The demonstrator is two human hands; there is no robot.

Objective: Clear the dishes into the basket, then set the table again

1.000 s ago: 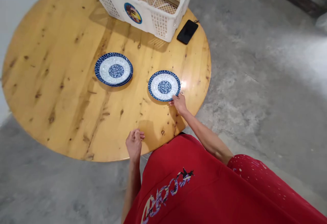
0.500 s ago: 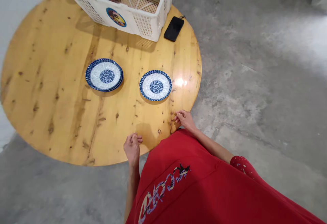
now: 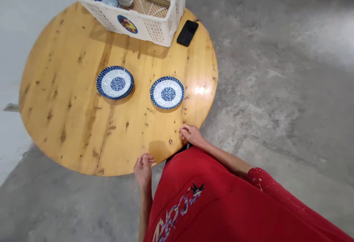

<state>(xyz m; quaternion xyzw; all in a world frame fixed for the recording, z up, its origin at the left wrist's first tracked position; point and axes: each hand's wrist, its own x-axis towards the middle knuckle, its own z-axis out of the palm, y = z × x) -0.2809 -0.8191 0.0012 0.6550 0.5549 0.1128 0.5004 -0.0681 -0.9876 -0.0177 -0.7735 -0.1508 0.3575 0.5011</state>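
A single blue and white plate (image 3: 167,92) lies on the round wooden table (image 3: 83,124), toward its right side. To its left sits a small stack of matching plates (image 3: 115,82). My right hand (image 3: 190,134) rests at the table's near edge below the single plate, fingers loosely curled, nothing in it. At the near rim my left hand (image 3: 143,166) is curled into a loose fist and holds nothing that I can see.
A white plastic crate (image 3: 143,24) with bowls and chopsticks stands at the table's far side. A black phone (image 3: 187,32) lies right of it. Bare concrete floor (image 3: 276,87) surrounds the table. My red garment fills the lower right.
My right hand let go of the single plate and drew back to the table's near edge. My left hand slid back to the rim. The view shifted as I moved.
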